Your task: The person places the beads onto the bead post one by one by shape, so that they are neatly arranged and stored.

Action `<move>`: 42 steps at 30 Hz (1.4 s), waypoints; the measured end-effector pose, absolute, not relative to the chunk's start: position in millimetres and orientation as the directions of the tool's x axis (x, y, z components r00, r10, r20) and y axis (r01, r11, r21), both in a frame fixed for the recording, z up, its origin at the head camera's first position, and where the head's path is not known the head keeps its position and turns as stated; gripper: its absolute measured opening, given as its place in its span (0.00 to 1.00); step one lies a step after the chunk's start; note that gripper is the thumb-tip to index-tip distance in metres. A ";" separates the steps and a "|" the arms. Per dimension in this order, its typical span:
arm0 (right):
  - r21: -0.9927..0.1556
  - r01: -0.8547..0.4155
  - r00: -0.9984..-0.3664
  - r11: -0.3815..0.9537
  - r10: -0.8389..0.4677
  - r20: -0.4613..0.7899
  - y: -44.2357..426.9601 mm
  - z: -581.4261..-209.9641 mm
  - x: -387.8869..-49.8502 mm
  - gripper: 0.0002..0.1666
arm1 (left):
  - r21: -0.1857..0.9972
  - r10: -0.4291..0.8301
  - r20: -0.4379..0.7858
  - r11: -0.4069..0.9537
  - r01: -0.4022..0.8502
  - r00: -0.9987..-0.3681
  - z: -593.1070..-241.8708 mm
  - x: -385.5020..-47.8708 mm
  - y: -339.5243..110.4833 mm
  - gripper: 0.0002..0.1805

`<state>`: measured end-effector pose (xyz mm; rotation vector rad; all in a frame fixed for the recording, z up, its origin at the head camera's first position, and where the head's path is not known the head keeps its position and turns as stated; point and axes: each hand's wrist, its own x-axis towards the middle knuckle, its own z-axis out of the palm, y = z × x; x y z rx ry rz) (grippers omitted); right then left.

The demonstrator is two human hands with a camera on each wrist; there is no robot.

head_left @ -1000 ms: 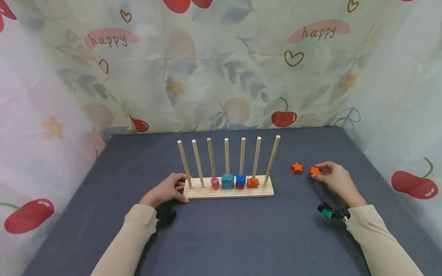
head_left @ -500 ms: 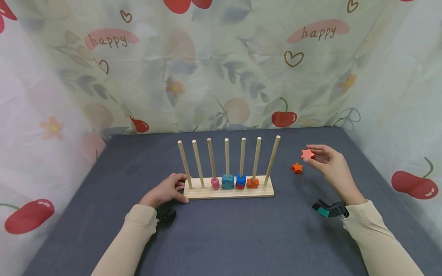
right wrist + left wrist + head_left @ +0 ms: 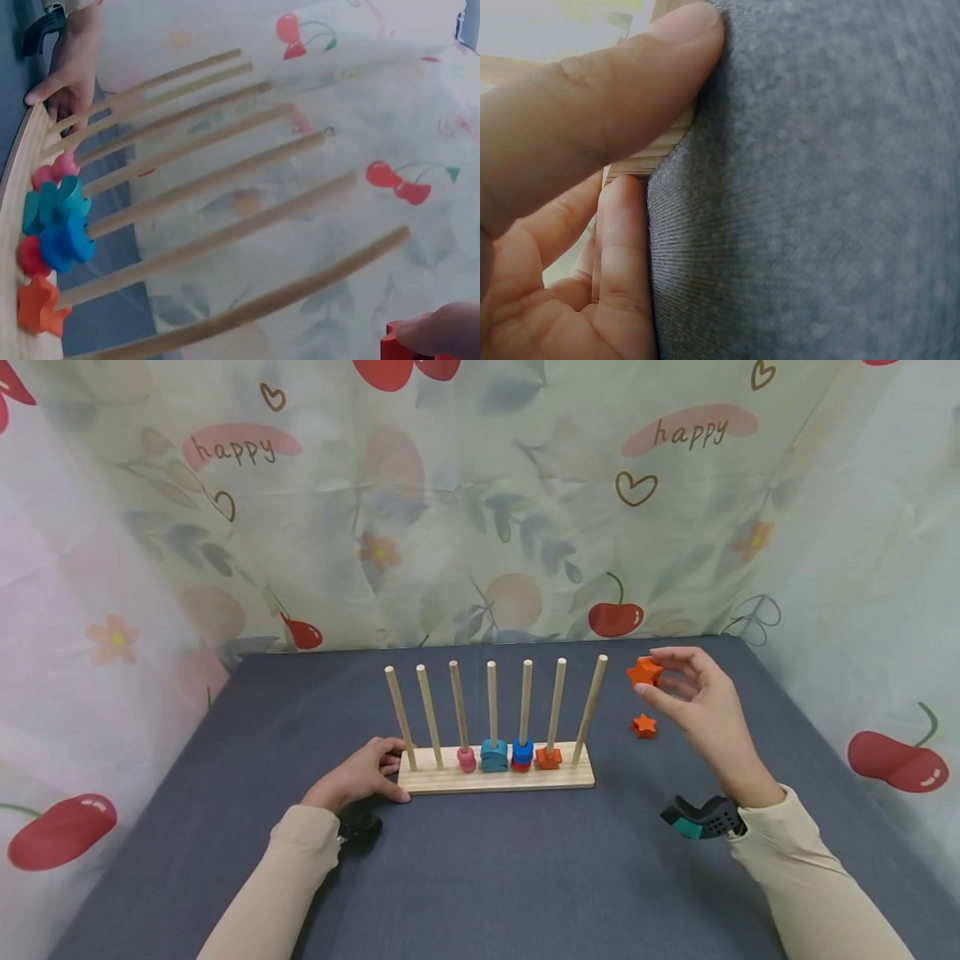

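A wooden peg rack [image 3: 495, 783] with several upright pegs stands on the dark cloth. My left hand [image 3: 360, 774] grips its left end, thumb at the front corner and fingers at the end and behind; the left wrist view shows the thumb [image 3: 607, 105] against the wood. Raised right of the rack, my right hand [image 3: 701, 702] pinches an orange star bead [image 3: 645, 672] between thumb and fingers, near the top of the rightmost peg. Another orange star bead [image 3: 643, 726] lies on the cloth below. On the rack sits an orange star bead [image 3: 41, 306] around the second peg from the right.
Pink beads [image 3: 467, 759], teal beads [image 3: 494, 756] and a blue bead [image 3: 522, 750] above a red bead [image 3: 521, 767] sit on the middle pegs. The two leftmost pegs and the rightmost peg [image 3: 591, 710] are bare. A printed curtain [image 3: 465, 527] hangs behind the table [image 3: 480, 877].
My right hand has lifted the orange star bead off the cloth and carried it up and leftward, past the other star. The left hand and rack have stayed still.
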<state>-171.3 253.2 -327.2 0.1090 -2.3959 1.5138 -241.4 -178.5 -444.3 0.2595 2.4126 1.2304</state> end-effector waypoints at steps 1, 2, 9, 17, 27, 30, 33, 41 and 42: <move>-0.868 -0.242 -0.944 0.433 0.102 0.314 251.0 -325.2 -171.1 0.28 | 0.807 0.346 -0.281 0.590 -0.026 -0.895 -444.3 -241.4 -178.5 0.44; -0.869 -0.259 -0.937 0.423 0.107 0.332 249.0 -323.3 -170.9 0.27 | 0.807 0.346 -0.282 0.589 -0.027 -0.895 -444.3 -241.3 -178.4 0.44; -0.849 -0.362 -0.897 0.384 0.103 0.429 236.7 -310.1 -168.6 0.24 | 0.801 0.339 -0.287 0.598 -0.030 -0.896 -443.2 -240.3 -178.0 0.44; -0.842 -0.416 -0.876 0.344 0.096 0.472 222.0 -295.3 -169.3 0.24 | 0.799 0.338 -0.287 0.600 -0.029 -0.897 -443.3 -241.0 -177.7 0.43; -0.797 -0.504 -0.843 0.332 0.009 0.537 207.3 -283.8 -180.9 0.23 | 0.805 0.343 -0.288 0.593 -0.032 -0.894 -443.9 -240.9 -177.9 0.43; -0.796 -0.518 -0.842 0.314 -0.024 0.539 203.0 -282.3 -184.8 0.24 | 0.803 0.345 -0.286 0.596 -0.027 -0.894 -444.0 -241.2 -177.9 0.43; -0.801 -0.511 -0.849 0.312 -0.036 0.528 199.7 -283.5 -188.0 0.24 | 0.803 0.347 -0.286 0.595 -0.027 -0.893 -444.1 -241.4 -178.1 0.43; -0.820 -0.473 -0.876 0.322 -0.068 0.478 195.3 -292.2 -194.4 0.22 | 0.802 0.343 -0.290 0.596 -0.032 -0.893 -442.2 -240.6 -177.9 0.43; -0.821 -0.469 -0.878 0.326 -0.075 0.472 194.5 -293.2 -194.7 0.22 | 0.801 0.343 -0.290 0.597 -0.031 -0.894 -442.1 -240.5 -177.9 0.43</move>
